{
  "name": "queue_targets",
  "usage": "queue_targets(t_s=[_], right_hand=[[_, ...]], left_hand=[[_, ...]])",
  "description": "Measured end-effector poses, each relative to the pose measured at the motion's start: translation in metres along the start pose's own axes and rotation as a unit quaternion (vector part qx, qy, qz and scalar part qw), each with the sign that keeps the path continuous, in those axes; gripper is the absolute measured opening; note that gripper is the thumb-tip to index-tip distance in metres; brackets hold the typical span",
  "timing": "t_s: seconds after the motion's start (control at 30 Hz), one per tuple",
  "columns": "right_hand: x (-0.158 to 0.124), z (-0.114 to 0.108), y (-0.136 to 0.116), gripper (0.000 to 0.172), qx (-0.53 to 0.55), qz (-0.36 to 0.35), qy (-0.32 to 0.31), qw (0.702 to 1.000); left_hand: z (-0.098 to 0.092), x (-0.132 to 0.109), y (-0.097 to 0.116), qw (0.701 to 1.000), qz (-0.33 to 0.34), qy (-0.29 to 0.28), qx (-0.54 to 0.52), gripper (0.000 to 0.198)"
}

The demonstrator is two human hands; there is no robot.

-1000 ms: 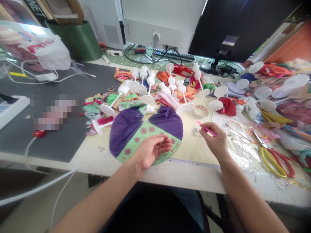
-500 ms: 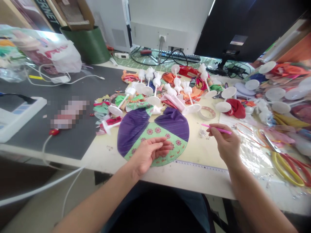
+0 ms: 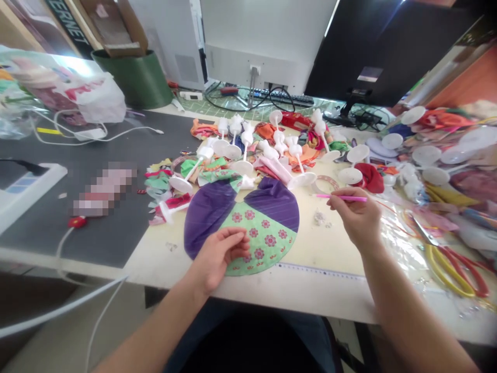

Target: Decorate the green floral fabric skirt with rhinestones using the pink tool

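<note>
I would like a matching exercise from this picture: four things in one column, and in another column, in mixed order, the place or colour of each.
1. Pink stick
2. Cloth piece
3. Scissors
4. Round container

A. Yellow and red handles
B. Dark green, with a cardboard box in its top
C. Between the fingers of the right hand
D. Purple, and light green with flowers; partly hidden by the left hand

Right pairs: 1-C, 2-D, 3-A, 4-B
</note>
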State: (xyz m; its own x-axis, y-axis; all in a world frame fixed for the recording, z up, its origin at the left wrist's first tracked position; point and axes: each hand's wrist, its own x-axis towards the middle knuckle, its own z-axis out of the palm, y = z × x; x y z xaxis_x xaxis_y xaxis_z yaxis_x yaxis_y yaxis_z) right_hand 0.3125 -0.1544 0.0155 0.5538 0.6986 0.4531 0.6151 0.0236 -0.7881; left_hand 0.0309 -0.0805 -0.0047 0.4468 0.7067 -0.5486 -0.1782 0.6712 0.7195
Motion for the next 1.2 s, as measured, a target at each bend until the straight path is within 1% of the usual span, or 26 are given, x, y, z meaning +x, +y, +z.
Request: queue_targets(t_s=[0.1, 0.2, 0.37, 0.67, 1.03, 1.2], right_hand=[[0.001, 0.006, 0.018, 0.013, -0.018, 0.045, -0.023, 0.999], [-0.003, 0.014, 0.025, 0.016, -0.048, 0.064, -0.057, 0.995], [-0.007, 0.019, 0.023, 0.018, -0.063, 0.057, -0.069, 0.994], [-0.007, 0.021, 0.024, 0.015, -0.106, 0.052, -0.089, 0.989], [-0.008, 0.018, 0.022, 0.015, -0.118, 0.033, -0.064, 0.990], [-0.008, 0.020, 0.021, 0.018, -0.107, 0.036, -0.096, 0.989]], left_hand=[[-0.006, 0.001, 0.002, 1.000, 0.007, 0.005, -0.011, 0.005], [-0.010, 0.001, 0.004, 1.000, 0.015, 0.005, -0.014, 0.009], [-0.013, -0.002, 0.004, 1.000, 0.020, 0.007, -0.013, 0.015], [-0.013, -0.003, 0.003, 1.000, 0.025, 0.000, -0.008, 0.018], [-0.012, -0.002, 0.003, 1.000, 0.030, -0.001, -0.009, 0.018], [-0.013, -0.004, 0.003, 0.999, 0.031, -0.002, -0.008, 0.018]])
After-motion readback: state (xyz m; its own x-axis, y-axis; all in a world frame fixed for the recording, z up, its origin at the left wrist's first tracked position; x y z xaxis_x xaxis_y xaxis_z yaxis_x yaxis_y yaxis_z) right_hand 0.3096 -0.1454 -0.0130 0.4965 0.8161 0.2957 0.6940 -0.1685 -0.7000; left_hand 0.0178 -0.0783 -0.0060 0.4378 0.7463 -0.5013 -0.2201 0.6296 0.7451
